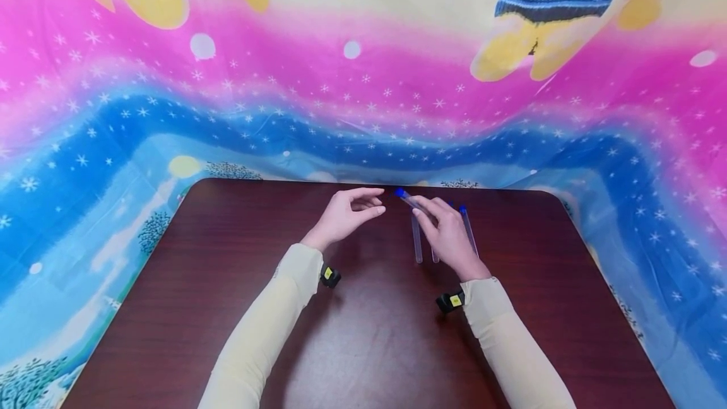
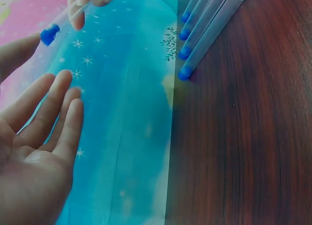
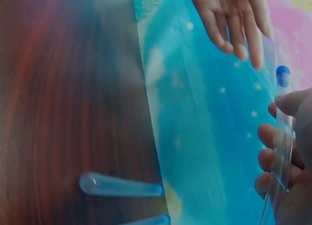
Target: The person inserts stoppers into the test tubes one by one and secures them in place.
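Note:
My right hand (image 1: 447, 233) holds a clear test tube (image 3: 283, 118) with a blue stopper (image 1: 400, 192), thumb and fingers round its body above the far part of the table. The stoppered end points up and to the left, toward my left hand (image 1: 343, 216). That hand is raised with its fingers extended and a small gap before the stopper in the head view. In the left wrist view its thumb appears right beside the blue stopper (image 2: 49, 35). Nothing lies in the left palm.
Several more blue-stoppered tubes (image 2: 212, 37) lie side by side on the dark wooden table (image 1: 363, 346), under and beside my right hand, stoppers toward the far edge. A colourful printed cloth (image 1: 352, 93) hangs behind the table and round its sides.

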Demonstrator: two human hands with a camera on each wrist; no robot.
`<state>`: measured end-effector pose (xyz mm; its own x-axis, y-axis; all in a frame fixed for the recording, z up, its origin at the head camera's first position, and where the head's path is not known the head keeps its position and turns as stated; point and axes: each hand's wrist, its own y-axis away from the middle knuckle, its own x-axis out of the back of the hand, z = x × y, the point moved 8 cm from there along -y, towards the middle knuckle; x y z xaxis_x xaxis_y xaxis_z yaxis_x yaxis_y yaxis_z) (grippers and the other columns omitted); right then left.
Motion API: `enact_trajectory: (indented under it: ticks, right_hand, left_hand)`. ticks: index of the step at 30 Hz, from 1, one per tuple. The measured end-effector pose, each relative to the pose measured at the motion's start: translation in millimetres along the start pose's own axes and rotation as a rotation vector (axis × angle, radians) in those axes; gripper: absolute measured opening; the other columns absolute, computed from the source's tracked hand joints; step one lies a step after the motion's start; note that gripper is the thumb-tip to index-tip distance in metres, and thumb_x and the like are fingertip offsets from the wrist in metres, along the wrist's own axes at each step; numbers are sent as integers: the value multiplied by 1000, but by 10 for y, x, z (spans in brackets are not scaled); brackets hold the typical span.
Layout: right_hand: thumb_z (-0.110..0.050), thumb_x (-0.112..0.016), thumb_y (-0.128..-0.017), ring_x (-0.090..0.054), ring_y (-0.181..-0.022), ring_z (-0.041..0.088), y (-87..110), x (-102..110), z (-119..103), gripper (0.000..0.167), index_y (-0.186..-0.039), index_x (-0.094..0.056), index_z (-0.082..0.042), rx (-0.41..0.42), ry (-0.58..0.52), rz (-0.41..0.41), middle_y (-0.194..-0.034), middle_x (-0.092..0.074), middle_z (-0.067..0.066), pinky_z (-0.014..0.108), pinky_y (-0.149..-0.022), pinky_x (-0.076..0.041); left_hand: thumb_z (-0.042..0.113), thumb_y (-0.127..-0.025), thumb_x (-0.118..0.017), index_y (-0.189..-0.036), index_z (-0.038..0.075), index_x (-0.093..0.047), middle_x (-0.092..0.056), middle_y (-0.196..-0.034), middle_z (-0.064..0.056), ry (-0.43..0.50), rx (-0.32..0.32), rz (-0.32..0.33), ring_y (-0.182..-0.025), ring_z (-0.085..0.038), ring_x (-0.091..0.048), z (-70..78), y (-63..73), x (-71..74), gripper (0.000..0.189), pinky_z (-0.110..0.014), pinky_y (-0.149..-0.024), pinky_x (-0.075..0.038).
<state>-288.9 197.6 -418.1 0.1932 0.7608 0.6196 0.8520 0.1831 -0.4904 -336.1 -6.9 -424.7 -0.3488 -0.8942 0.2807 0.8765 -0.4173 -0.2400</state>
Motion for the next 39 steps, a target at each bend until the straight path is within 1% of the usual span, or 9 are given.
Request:
enact_trajectory:
  ticks: [4, 8, 13, 18, 23, 27, 31, 37, 39]
  right_hand:
    - [-14, -60, -105, -47, -66, 16, 3, 128, 76, 35, -139, -64, -15, -16, 26, 42, -95, -59, 2, 32, -57, -40]
    - [-10, -62, -103, -46, -66, 17, 4, 238, 151, 37, -140, -64, -15, -31, 56, 84, -91, -58, 4, 32, -57, -39]
    - [-10, -63, -103, -50, -68, 19, 23, 364, 288, 36, -138, -65, -12, -73, 88, 129, -90, -61, 6, 32, -58, -40]
    - [-13, -64, -103, -59, -75, 21, 67, 497, 507, 33, -135, -65, -8, -154, 107, 169, -94, -70, 9, 31, -61, -42]
    - [-15, -63, -103, -61, -76, 23, 135, 641, 783, 34, -135, -64, -6, -239, 156, 185, -95, -74, 13, 31, -63, -43]
    - [-17, -63, -103, -63, -78, 26, 198, 744, 998, 35, -137, -63, -5, -287, 181, 173, -97, -74, 16, 33, -64, -44]
    - [-21, -62, -104, -63, -78, 27, 264, 820, 1183, 37, -137, -63, -4, -330, 194, 147, -99, -74, 17, 33, -63, -43]
    - [-19, -64, -103, -61, -80, 28, 348, 875, 1406, 37, -135, -63, -2, -391, 223, 124, -100, -72, 17, 39, -69, -46]
    - [-18, -64, -102, -60, -78, 28, 375, 881, 1462, 36, -134, -64, -1, -412, 234, 111, -99, -70, 17, 40, -67, -47]
  left_hand:
    - [22, -93, -78, -135, 11, -67, -70, -122, -11, -11, -3, 20, -108, -20, -67, -1, 11, 32, 44, -48, -101, -48]
    - [26, -94, -77, -135, 13, -67, -69, -125, -9, -30, 3, 27, -111, -17, -66, 13, 28, 49, 45, -48, -104, -47]
    - [29, -94, -77, -138, 14, -65, -68, -127, -7, -49, 11, 31, -119, -22, -63, -3, 40, 73, 48, -47, -106, -44]
    - [32, -94, -77, -139, 15, -64, -67, -130, -7, -75, 9, 47, -124, -27, -59, -8, 57, 134, 50, -45, -108, -43]
    - [31, -94, -76, -139, 14, -63, -66, -131, -8, -96, 12, 67, -124, -22, -60, -4, 76, 210, 50, -43, -108, -43]
    - [33, -94, -77, -140, 16, -63, -66, -132, -8, -105, 26, 78, -122, -19, -61, -27, 93, 261, 51, -44, -108, -43]
    - [35, -93, -77, -140, 17, -63, -65, -133, -6, -125, 24, 86, -125, -22, -59, -41, 112, 310, 52, -43, -108, -42]
    - [39, -93, -76, -143, 19, -61, -62, -138, -1, -194, 17, 106, -130, -20, -55, -41, 138, 382, 55, -44, -109, -40]
    - [41, -93, -75, -143, 20, -60, -61, -139, 0, -229, 12, 111, -131, -18, -53, -46, 143, 400, 56, -43, -110, -39]
